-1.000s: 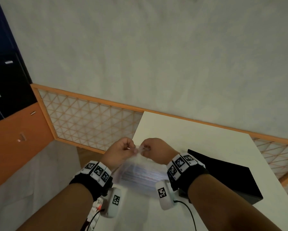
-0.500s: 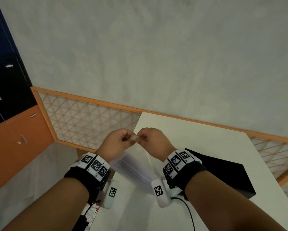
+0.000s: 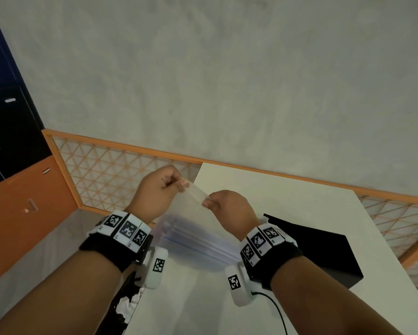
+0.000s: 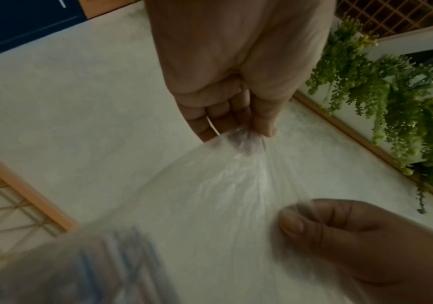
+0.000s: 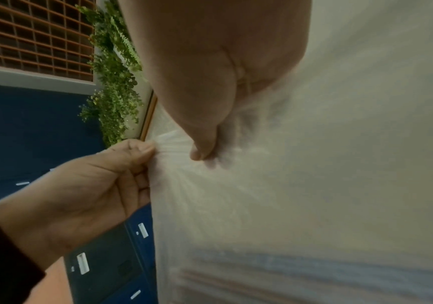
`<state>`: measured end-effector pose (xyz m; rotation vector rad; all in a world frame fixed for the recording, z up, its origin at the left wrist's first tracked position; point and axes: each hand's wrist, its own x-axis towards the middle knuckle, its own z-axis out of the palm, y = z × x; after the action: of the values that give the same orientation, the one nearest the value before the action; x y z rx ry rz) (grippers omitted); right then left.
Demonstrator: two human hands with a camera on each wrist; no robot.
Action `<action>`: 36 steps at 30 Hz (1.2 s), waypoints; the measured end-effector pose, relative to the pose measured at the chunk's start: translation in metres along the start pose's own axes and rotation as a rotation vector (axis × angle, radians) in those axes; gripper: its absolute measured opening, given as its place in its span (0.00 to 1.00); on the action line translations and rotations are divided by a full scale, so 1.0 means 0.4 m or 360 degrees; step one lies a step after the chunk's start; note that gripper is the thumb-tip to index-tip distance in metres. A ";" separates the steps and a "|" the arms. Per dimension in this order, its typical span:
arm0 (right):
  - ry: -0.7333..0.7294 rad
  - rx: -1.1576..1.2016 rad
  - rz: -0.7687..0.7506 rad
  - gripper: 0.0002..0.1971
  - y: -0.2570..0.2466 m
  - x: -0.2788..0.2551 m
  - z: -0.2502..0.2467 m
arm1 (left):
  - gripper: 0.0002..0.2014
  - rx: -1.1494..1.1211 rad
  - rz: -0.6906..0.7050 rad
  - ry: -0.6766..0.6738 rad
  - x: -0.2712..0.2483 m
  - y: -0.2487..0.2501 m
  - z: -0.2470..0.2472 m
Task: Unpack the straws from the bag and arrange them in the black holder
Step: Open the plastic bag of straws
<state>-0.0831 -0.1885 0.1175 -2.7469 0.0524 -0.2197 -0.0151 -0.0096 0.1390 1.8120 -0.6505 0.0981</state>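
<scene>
1. Above the near edge of the white table (image 3: 287, 213), both hands hold up a clear plastic bag (image 3: 198, 223) by its top edge.
2. The left hand (image 3: 158, 189) sits higher and farther from the body; its thumb and curled fingers pinch one part of the bag's top.
3. The right hand (image 3: 229, 209) sits lower and to the right, pinching the plastic between thumb and forefinger.
4. Between the two pinches the film is stretched taut into a narrow band, with creases fanning out from each grip, as the left wrist view (image 4: 231, 185) and right wrist view (image 5: 210, 185) show.
5. The rest of the bag hangs down between the two wrists, over the table.
6. The straws (image 3: 195, 247) lie in the lower part of the bag, a blurred bundle of pale sticks with bluish stripes, below both hands and between the forearms.
7. Whether the bag's mouth is open cannot be told from these views.
8. The black holder (image 3: 324, 247) rests on the table just right of the right wrist, well apart from the bag's top.
9. A lattice screen with an orange frame (image 3: 121, 172) runs behind the table, below a pale wall (image 3: 227, 81).
10. Green hanging plants (image 4: 392, 102) show in both wrist views.
</scene>
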 end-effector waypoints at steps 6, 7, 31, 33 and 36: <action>-0.0089 -0.0033 0.0079 0.23 0.046 -0.024 -0.009 | 0.08 0.0063 -0.0063 0.0008 0.005 -0.006 -0.011; -0.0099 -0.0048 0.0086 0.21 0.056 -0.030 -0.011 | 0.07 0.0062 -0.0080 0.0024 0.008 -0.011 -0.014; -0.0396 -0.0117 0.0354 0.15 0.252 -0.173 -0.063 | 0.08 0.0008 -0.0348 0.0044 -0.012 -0.094 -0.034; -0.0560 -0.0193 0.0356 0.12 0.241 -0.166 -0.079 | 0.07 0.0040 -0.0329 -0.0005 -0.014 -0.088 -0.025; -0.0360 -0.0088 0.0253 0.28 0.184 -0.136 -0.115 | 0.05 0.0025 -0.0230 -0.0103 -0.005 -0.052 -0.019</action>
<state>-0.1446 -0.2702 0.1237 -2.7860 0.2176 0.1378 -0.0049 0.0023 0.1232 1.8778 -0.5629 -0.0525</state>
